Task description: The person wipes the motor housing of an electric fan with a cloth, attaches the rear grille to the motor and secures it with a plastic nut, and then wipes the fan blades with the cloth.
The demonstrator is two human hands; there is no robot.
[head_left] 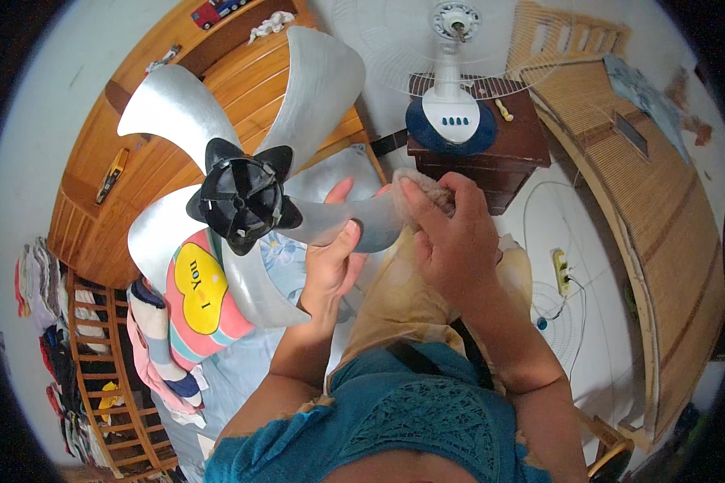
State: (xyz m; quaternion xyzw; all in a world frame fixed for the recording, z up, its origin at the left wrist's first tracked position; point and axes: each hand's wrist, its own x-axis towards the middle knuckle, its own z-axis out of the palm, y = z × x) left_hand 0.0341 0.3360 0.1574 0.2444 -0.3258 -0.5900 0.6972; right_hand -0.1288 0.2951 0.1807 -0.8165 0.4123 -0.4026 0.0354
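Note:
A large fan blade assembly (322, 80), with several pale translucent blades around a black hub (243, 197), is held up in front of me. My left hand (330, 258) grips one blade near its middle, the thumb lying on the near face and fingers behind. At that blade's outer end, my right hand (455, 233) presses a greyish-beige cloth (417, 193) around the edge, fingers bent over it. Part of the cloth is hidden under the fingers. Beyond my hands stands a white table fan base (451, 113) without blades on its motor.
The fan stands on a dark brown cabinet (491, 173); its wire guard (362, 56) is behind the motor. A wooden headboard (242, 97) and a pink heart-print cushion (205, 298) are left. A bamboo-matted bed frame (644, 201), a power strip (560, 270) and another wire guard (557, 322) are right.

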